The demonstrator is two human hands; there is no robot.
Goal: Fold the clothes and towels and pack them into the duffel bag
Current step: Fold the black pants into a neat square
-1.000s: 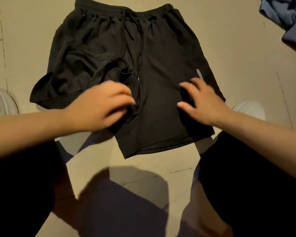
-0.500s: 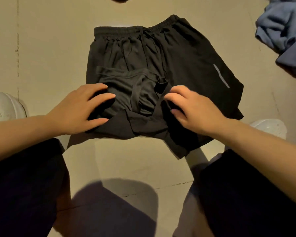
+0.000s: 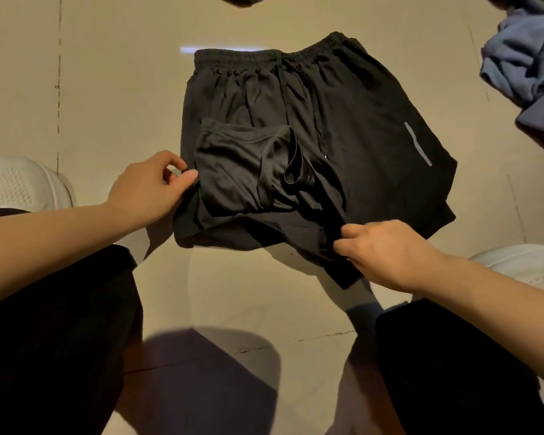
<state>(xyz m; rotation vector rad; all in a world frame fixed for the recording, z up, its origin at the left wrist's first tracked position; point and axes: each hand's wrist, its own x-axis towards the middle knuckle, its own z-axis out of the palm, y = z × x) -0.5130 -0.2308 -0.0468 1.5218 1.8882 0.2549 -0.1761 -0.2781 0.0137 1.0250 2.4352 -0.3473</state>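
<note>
Shorts (image 3: pixel 343 120), black ones, lie waistband-away on the tan floor (image 3: pixel 107 89) with one leg flopped over the middle, left hand (image 3: pixel 145 186) pinching the left edge between thumb and fingers, right hand (image 3: pixel 387 252) with fingers curled round the near hem, blue clothes (image 3: pixel 528 67) bunched at far right.
</note>
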